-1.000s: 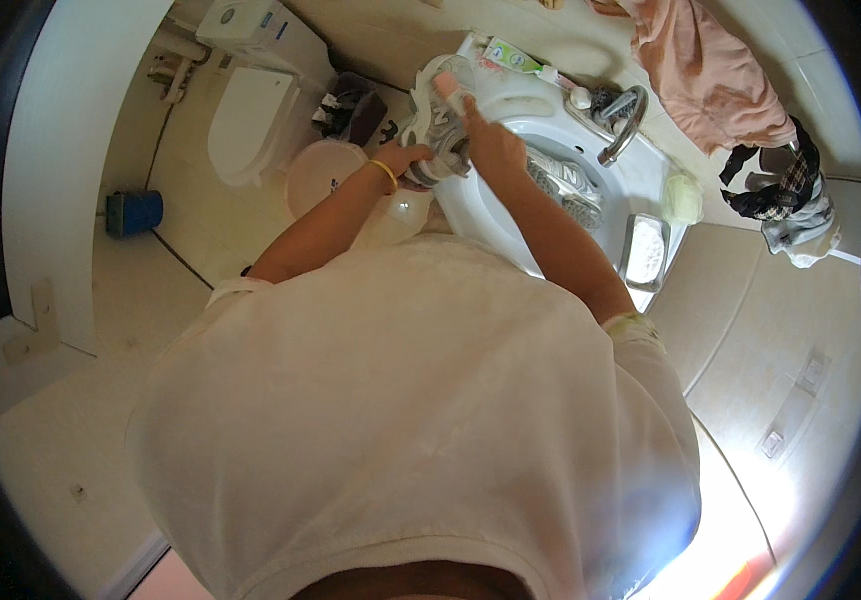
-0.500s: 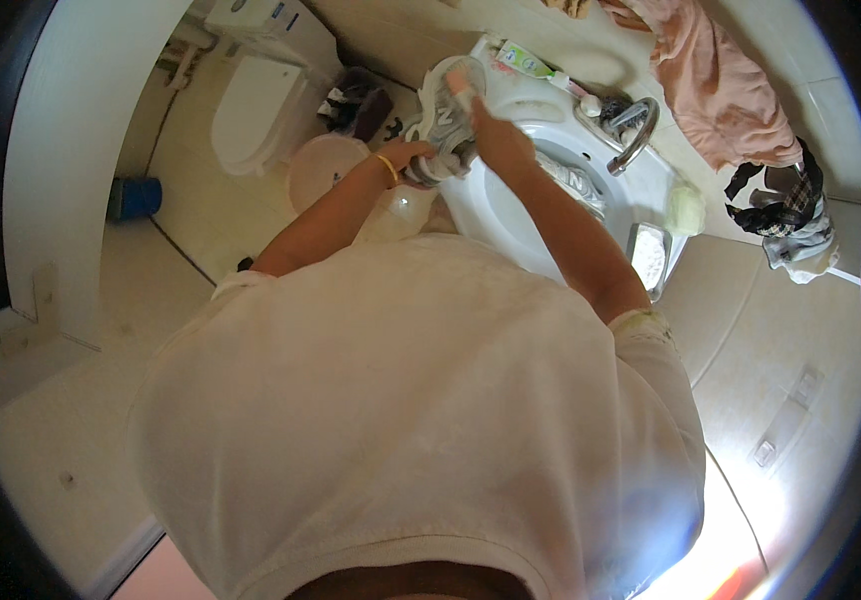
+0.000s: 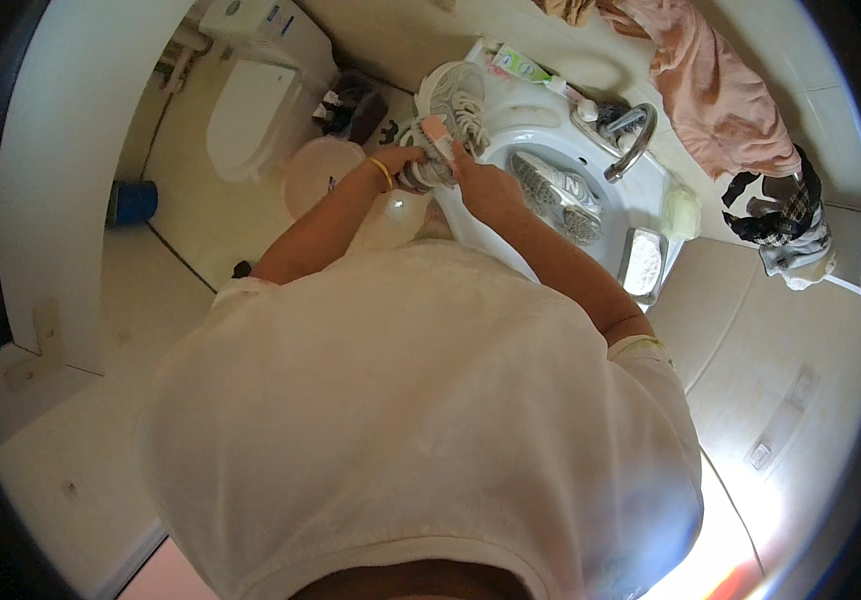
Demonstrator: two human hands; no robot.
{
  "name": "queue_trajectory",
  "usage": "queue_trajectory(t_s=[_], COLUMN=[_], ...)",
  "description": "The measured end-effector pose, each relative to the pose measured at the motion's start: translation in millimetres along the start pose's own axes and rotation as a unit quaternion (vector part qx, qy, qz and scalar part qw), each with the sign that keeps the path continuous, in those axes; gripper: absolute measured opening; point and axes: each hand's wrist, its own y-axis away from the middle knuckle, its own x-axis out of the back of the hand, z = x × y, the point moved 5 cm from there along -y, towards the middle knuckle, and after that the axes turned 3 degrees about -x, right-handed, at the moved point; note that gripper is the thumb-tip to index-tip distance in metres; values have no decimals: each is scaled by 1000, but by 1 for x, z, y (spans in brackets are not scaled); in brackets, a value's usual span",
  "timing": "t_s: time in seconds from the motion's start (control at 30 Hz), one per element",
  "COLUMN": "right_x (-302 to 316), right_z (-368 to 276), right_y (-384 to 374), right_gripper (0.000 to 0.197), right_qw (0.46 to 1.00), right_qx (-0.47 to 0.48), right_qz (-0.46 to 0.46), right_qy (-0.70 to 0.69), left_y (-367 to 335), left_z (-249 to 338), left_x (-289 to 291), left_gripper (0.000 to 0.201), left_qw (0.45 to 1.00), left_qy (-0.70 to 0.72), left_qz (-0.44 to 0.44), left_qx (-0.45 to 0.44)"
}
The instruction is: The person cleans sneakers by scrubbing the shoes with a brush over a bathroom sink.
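Observation:
A pale grey-and-white lace-up shoe (image 3: 467, 118) is held over the left edge of the white washbasin (image 3: 526, 262). My left hand (image 3: 400, 163) is closed on the shoe's near end. In my right hand (image 3: 489, 190), a brush with a pink back (image 3: 438, 136) is pressed against the shoe's near part; its bristles barely show. A second grey-and-white shoe (image 3: 557, 190) lies in the basin bowl, to the right of my right hand.
The faucet (image 3: 634, 145) rises behind the bowl; a soap dish (image 3: 643, 262) sits at the right rim. A toothpaste tube (image 3: 521, 64) lies at the back ledge. Left stand a pink basin (image 3: 321, 172), a bin (image 3: 356, 108) and a toilet (image 3: 251, 120). Clothes (image 3: 716, 90) hang at right.
My right hand has brought the brush toward me, from the shoe's far end to its near part. More of the laces and of the shoe in the basin now shows.

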Motion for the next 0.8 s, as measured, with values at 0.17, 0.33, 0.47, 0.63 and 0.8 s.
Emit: queue_trajectory(t_s=[0.17, 0.33, 0.47, 0.63, 0.8], right_x=[27, 26, 9, 34, 54], right_z=[36, 40, 24, 85, 56], right_y=[-53, -33, -5, -42, -7], right_gripper=[45, 45, 41, 42, 43], right_qw=[992, 988, 994, 972, 974], right_qx=[-69, -71, 16, -146, -96], right_qz=[100, 107, 51, 145, 163], right_qy=[-23, -84, -101, -113, -121], left_y=[3, 5, -3, 2, 36], left_z=[13, 22, 31, 47, 89], left_x=[-13, -1, -1, -4, -15], left_gripper=[52, 51, 58, 63, 68], left_qw=[1000, 996, 992, 972, 889], left_qy=[15, -65, -107, -231, -413], left_qz=[-14, 31, 17, 24, 126], left_qx=[6, -57, -59, -34, -154])
